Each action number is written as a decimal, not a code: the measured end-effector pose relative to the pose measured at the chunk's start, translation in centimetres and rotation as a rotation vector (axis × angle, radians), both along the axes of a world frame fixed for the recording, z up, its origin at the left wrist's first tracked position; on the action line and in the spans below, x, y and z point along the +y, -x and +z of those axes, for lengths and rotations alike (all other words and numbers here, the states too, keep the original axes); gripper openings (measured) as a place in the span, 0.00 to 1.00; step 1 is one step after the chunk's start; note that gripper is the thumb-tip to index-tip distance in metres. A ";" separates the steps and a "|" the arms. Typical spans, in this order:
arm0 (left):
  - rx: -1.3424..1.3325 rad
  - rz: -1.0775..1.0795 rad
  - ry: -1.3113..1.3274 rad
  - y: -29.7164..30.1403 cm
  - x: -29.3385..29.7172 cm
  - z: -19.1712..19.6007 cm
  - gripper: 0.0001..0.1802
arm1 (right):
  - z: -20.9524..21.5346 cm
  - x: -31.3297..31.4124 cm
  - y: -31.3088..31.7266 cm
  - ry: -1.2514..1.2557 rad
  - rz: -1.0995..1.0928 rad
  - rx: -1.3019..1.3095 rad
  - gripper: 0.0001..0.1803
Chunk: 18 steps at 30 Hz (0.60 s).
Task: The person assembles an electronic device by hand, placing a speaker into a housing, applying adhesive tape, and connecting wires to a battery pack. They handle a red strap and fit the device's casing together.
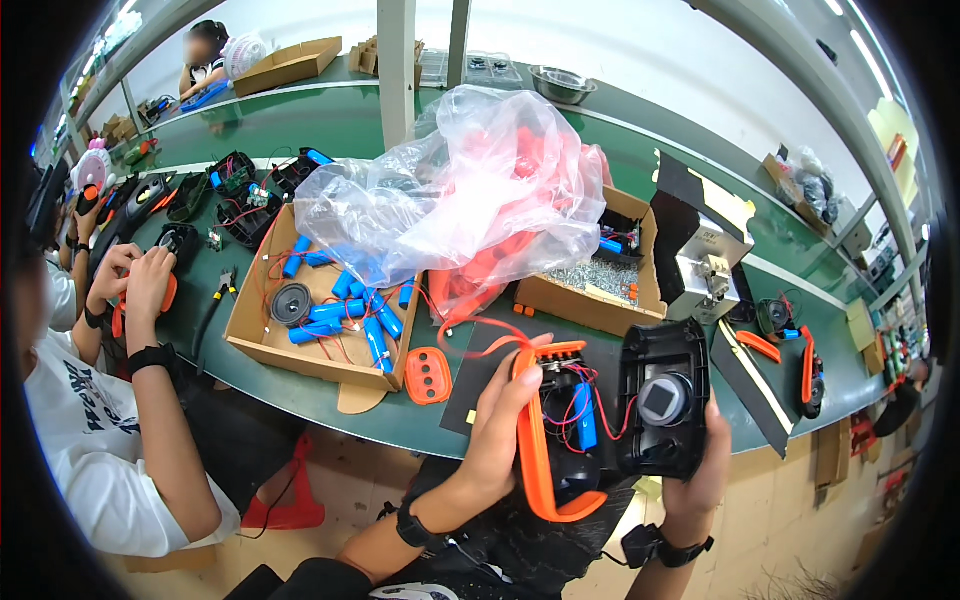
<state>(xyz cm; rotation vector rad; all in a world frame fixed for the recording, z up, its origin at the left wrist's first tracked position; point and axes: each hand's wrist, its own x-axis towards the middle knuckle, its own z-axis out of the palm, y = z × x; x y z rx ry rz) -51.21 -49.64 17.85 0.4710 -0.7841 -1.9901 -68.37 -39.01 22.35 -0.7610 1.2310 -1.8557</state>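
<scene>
Left hand (505,415) grips orange-rimmed housing (560,430), blue cell (586,416) and wires exposed inside. Right hand (700,470) clasps black cover (665,410) just right. Cardboard box (300,350) of cells beyond left hand.

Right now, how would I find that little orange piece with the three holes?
Start at the open cardboard box full of blue batteries on the green table. Look just past the box's right corner, near the table's front edge, left of the left hand. The orange plate lies flat there, the only loose orange part with three round holes.
</scene>
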 end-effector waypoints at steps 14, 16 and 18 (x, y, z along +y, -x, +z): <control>-0.404 0.485 0.533 0.1 -3.4 -1.0 0.28 | -2.9 0.5 7.6 -0.574 -0.383 0.774 0.17; -0.538 0.649 0.641 -0.8 -3.1 -0.6 0.24 | -2.4 0.5 7.3 -0.514 -0.558 0.973 0.15; -0.832 0.803 0.947 -2.1 -2.2 1.2 0.20 | -1.1 0.7 5.6 -0.382 -0.779 1.272 0.13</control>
